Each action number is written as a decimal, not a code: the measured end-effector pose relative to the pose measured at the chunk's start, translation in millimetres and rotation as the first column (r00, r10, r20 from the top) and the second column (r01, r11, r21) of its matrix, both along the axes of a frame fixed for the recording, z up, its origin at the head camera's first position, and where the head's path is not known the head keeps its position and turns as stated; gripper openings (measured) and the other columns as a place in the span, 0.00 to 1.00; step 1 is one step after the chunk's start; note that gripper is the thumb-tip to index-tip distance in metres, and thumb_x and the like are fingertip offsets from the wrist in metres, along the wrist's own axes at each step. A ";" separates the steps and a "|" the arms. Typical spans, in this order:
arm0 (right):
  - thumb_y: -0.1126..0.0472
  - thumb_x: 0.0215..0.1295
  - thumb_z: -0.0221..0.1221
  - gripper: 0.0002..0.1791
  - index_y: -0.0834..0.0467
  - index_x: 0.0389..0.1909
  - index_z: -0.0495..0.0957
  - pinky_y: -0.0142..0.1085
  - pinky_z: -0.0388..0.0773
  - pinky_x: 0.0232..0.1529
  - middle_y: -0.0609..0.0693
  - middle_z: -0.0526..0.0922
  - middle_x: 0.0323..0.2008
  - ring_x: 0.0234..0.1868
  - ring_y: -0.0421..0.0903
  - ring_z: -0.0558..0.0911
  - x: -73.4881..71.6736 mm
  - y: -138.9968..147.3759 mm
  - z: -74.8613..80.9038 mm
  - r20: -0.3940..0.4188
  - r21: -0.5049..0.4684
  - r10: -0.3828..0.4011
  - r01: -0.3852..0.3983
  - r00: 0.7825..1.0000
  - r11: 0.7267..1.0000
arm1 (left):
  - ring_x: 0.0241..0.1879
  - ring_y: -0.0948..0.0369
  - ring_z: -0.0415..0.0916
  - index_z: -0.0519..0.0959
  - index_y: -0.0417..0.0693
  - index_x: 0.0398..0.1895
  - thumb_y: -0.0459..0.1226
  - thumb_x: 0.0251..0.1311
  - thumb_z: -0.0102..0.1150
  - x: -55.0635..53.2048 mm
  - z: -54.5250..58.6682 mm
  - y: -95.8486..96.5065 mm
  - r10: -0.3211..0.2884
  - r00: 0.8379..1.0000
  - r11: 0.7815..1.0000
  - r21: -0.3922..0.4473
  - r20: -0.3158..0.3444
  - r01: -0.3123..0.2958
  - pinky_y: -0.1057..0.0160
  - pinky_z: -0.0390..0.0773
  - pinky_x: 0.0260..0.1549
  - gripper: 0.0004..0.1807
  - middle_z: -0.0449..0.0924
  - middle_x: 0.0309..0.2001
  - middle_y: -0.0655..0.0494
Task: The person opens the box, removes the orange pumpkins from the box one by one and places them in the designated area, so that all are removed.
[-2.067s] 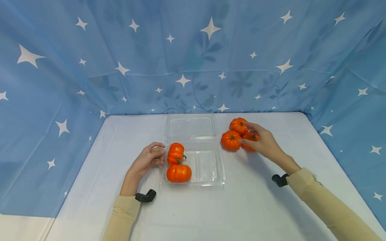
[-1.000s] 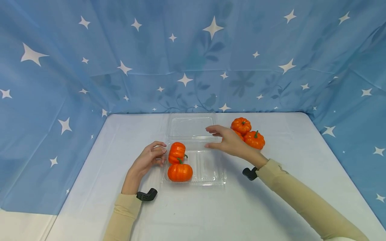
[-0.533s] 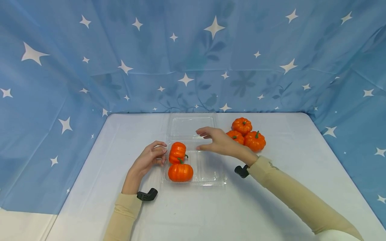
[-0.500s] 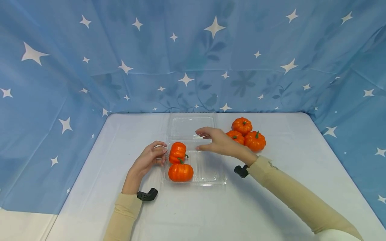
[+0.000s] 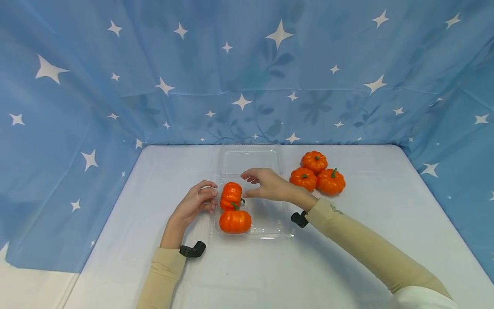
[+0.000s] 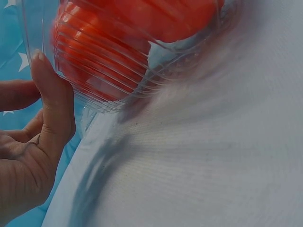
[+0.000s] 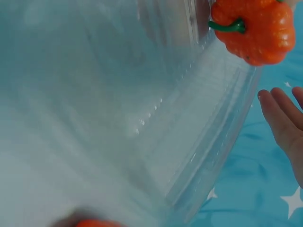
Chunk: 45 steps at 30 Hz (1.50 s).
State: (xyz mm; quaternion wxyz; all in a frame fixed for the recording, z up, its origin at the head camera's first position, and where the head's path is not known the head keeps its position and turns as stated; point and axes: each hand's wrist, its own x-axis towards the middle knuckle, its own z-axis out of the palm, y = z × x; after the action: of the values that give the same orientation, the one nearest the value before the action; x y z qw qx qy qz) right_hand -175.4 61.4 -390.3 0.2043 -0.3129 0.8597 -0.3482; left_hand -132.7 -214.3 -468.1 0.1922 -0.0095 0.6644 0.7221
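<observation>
Two small orange pumpkins with green stems, an upper one (image 5: 231,196) and a lower one (image 5: 235,222), lie at the left inside a clear plastic clamshell box (image 5: 275,229). My left hand (image 5: 195,202) is at the box's left wall, its fingers loosely bent; in the left wrist view a fingertip (image 6: 39,59) touches the clear plastic. Above the box hovers my right hand (image 5: 268,184), palm side facing the upper pumpkin, thumb and fingers apart, holding nothing. The right wrist view shows its fingers (image 7: 284,118) straight, apart from a pumpkin (image 7: 260,30).
Three more pumpkins sit clustered right of the box: a back one (image 5: 314,162), a left one (image 5: 303,179) and a right one (image 5: 330,182). The box's lid (image 5: 251,162) lies folded back behind it. A blue star-print curtain (image 5: 247,68) surrounds the white table (image 5: 247,274).
My right hand has moved left, from the three clustered pumpkins to above the box beside the upper pumpkin. My left hand has stayed at the box's left wall.
</observation>
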 end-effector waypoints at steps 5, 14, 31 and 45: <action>0.55 0.63 0.70 0.34 0.67 0.66 0.74 0.51 0.79 0.64 0.60 0.80 0.63 0.61 0.58 0.81 0.6 -8.8 -1.4 0.000 0.013 0.020 -0.020 1.000 1.000 | 0.23 0.62 0.74 0.64 0.33 0.62 0.32 0.74 0.51 -0.2 -0.3 2.0 -0.009 1.000 1.000 0.004 0.000 0.009 0.67 0.80 0.23 0.18 0.77 0.27 0.55; 0.57 0.63 0.71 0.31 0.66 0.63 0.76 0.42 0.85 0.54 0.59 0.83 0.58 0.57 0.58 0.83 2.0 -25.6 -5.6 -0.019 0.052 0.045 -0.044 0.999 0.998 | 0.23 0.62 0.74 0.63 0.31 0.62 0.31 0.74 0.51 0.1 1.2 -0.4 -0.003 1.000 1.000 0.010 0.006 0.003 0.67 0.81 0.22 0.19 0.77 0.27 0.55; 0.52 0.61 0.72 0.32 0.64 0.62 0.77 0.45 0.82 0.59 0.57 0.80 0.56 0.58 0.57 0.81 5.0 -34.5 -9.6 -0.069 0.159 0.016 -0.005 0.997 0.987 | 0.22 0.62 0.74 0.64 0.33 0.62 0.31 0.74 0.50 -0.2 0.9 0.2 -0.001 1.000 1.000 0.019 0.004 0.001 0.67 0.80 0.22 0.18 0.76 0.26 0.55; 0.54 0.61 0.73 0.28 0.59 0.58 0.74 0.46 0.81 0.60 0.56 0.81 0.55 0.58 0.57 0.81 9.7 -36.5 -8.0 -0.081 0.072 0.046 -0.040 0.996 0.997 | 0.23 0.61 0.73 0.65 0.35 0.62 0.31 0.74 0.49 0.4 2.3 1.1 -0.018 1.000 1.000 0.011 0.002 0.018 0.66 0.80 0.22 0.17 0.76 0.28 0.55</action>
State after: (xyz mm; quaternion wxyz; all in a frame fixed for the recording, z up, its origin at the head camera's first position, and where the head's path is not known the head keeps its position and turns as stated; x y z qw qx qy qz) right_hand -165.6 24.9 -398.3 0.1869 -0.3381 0.8722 -0.3000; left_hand -132.4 -213.2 -465.7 0.1993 -0.0031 0.6605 0.7239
